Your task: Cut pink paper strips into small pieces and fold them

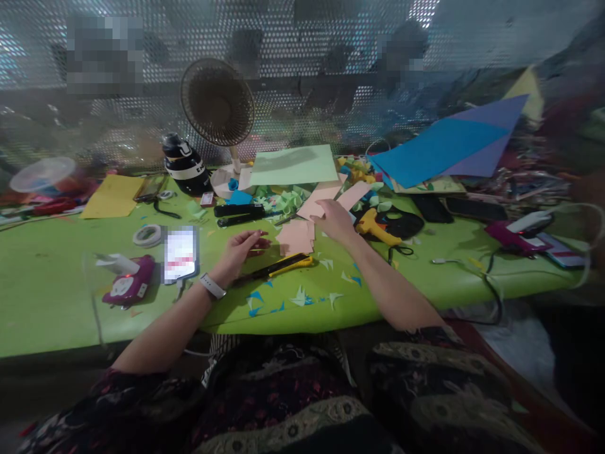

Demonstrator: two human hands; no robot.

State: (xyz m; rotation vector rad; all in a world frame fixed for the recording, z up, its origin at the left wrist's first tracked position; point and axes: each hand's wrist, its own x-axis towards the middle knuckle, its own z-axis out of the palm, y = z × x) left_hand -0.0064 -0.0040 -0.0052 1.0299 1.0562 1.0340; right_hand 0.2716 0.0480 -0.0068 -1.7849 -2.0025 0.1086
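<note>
My right hand [334, 222] reaches forward and rests on a stack of pink paper pieces [297, 236] in the middle of the green table [57, 296]; whether it grips a sheet I cannot tell. My left hand [242, 249], with a watch on the wrist, hovers palm up with fingers loosely curled, just left of the pink pile, holding nothing. Yellow-handled scissors [283, 266] lie right below both hands. Small blue and green paper scraps [302, 295] are scattered near the front edge.
A phone [180, 253], a purple device [128, 287] and a tape roll [147, 235] lie at left. A black stapler [239, 213], a small fan [218, 104], a yellow glue gun [375, 228], green and blue sheets [439, 148] and cables fill the back and right.
</note>
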